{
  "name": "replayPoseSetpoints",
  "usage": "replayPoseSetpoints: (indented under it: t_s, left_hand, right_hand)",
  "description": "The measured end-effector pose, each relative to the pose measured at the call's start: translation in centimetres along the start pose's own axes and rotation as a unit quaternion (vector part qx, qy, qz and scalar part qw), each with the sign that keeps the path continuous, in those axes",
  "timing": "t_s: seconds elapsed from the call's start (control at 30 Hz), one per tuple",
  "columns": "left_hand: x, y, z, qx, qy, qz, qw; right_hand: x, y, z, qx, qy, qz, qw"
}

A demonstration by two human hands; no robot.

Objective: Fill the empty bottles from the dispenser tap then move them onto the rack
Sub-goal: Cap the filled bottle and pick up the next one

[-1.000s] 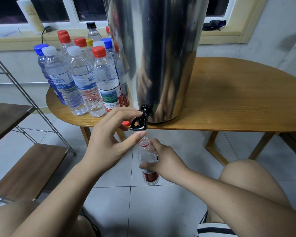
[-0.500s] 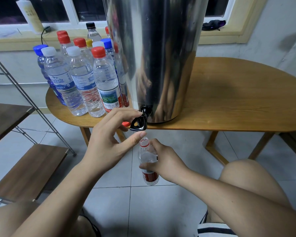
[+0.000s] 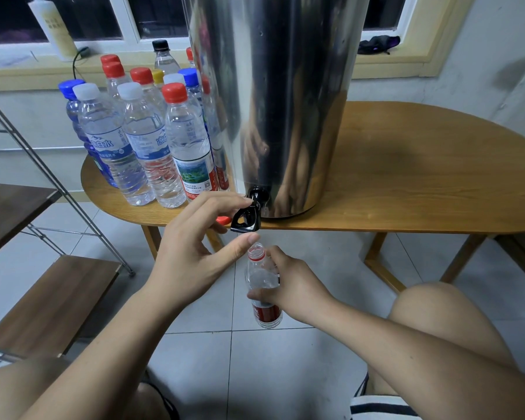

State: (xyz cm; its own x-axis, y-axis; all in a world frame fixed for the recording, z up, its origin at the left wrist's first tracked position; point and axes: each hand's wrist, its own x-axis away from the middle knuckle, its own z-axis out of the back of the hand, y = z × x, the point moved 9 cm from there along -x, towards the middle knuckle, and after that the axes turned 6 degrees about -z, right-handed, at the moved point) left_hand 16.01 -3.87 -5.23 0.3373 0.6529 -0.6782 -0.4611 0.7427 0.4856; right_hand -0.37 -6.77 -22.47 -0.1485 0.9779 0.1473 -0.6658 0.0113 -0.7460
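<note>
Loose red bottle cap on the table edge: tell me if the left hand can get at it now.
Probably yes. The loose red bottle cap lies just beyond the left hand, with nothing between them, though that hand is busy holding the black plastic tap.

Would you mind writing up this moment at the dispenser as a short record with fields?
left hand: index fingertip on the lever of the tap, thumb just below the spout
right hand: grips the open bottle roughly upright, mouth under the tap
water flow: cannot tell
dispenser: steel, standing on the table, tap over the front edge
capped bottles: clustered on the table, left of the dispenser
rack: at the far left, beside the table
</note>
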Motion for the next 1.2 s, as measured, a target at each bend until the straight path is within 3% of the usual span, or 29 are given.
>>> replayPoseSetpoints:
  t_s: [1.2]
  left_hand:
    - [0.01,-0.04,0.02,0.002,-0.002,0.004,1.0]
  right_hand:
    - [0.19,-0.33,0.06,0.012,-0.009,-0.006,1.0]
